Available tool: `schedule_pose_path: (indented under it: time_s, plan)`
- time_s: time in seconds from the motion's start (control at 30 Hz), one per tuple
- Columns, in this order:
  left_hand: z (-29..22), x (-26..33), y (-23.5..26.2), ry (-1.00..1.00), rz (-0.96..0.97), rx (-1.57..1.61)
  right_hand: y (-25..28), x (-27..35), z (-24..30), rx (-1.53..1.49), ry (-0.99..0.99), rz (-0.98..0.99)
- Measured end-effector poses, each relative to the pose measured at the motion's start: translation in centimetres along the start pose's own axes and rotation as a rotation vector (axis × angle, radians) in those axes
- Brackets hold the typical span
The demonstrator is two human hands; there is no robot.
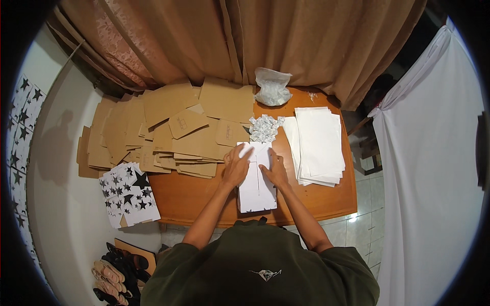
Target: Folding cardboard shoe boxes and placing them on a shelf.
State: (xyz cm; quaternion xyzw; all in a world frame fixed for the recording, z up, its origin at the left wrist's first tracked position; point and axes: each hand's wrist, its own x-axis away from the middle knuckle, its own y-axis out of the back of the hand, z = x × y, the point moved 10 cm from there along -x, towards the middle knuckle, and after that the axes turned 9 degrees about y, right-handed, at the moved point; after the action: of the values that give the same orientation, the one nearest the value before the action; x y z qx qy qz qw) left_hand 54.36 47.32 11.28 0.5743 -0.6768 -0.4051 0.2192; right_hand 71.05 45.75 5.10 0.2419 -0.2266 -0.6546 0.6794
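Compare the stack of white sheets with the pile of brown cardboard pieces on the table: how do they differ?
The white sheets lie in one fairly neat stack right of the hands; the brown cardboard pieces spread in a loose, overlapping pile on the left. The white stack covers far less table than the brown pile. Both lie flat, untouched by either hand.

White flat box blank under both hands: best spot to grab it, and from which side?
Probably the near short edge of the white flat box blank, approached from the person's side. It reaches about the front edge of the table and is bare there; the left hand and right hand press its far half flat.
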Motion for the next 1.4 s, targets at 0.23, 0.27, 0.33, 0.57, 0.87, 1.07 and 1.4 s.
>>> schedule_pose_path:
  time_s: [0.23,0.27,0.33,0.57,0.87,1.07,1.4]
  plan:
    - [4.9,1.5,-1.4,0.631,0.189,0.076,0.9,-0.1,-2.6,-0.162,-0.075,-0.069]
    - [4.9,1.7,-1.4,0.629,0.183,0.075,1.1,0.1,-2.3,-0.158,-0.070,-0.056]
    - [3.3,1.4,0.0,0.551,0.123,0.059,2.6,0.4,-0.2,-0.153,-0.061,-0.045]
    - [-6.2,0.5,11.1,0.323,-0.195,0.279,12.8,1.6,8.9,-0.307,0.089,-0.315]
    - [-9.8,0.1,14.3,-0.017,-0.224,0.750,16.4,1.8,7.8,-0.775,0.138,-0.355]
    - [-5.2,1.9,6.8,0.028,-0.121,0.703,12.2,3.4,6.2,-0.670,0.222,-0.169]
    - [0.5,10.9,-3.8,0.104,0.027,0.657,4.3,9.9,-4.0,-0.881,0.053,-0.001]
